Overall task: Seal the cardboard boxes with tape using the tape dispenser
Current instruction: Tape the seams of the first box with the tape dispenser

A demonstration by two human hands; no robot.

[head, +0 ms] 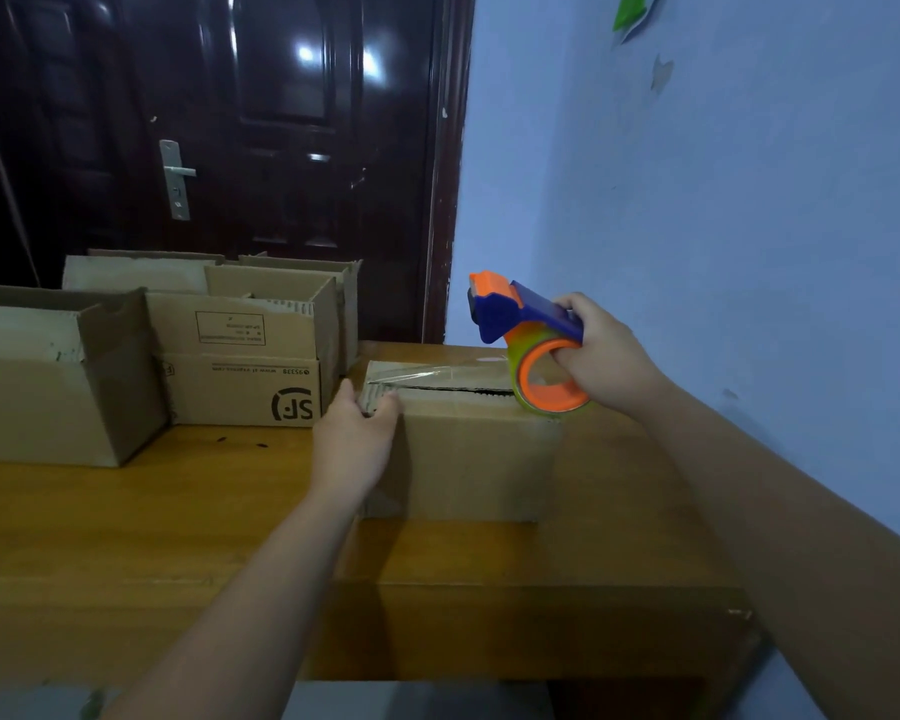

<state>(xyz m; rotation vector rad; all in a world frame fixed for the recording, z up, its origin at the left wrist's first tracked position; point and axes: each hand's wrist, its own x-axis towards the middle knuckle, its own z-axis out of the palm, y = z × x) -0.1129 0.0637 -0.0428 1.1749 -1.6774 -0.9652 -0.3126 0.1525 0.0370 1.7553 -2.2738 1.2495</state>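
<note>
Left hand (354,433) gripping cardboard box (468,454) corner, right hand (606,356) holding tape dispenser (520,324), seam (453,391) gaping

Both bare forearms reach forward from the bottom of the view, the right one held higher. The left grip (357,433) holds the top left corner of a box (468,449), thumb raised, fingers curled over its edge (back of the hand toward the camera). The right grip (601,350) clasps a tape dispenser (520,314), fingers tucked into its ring.
</note>
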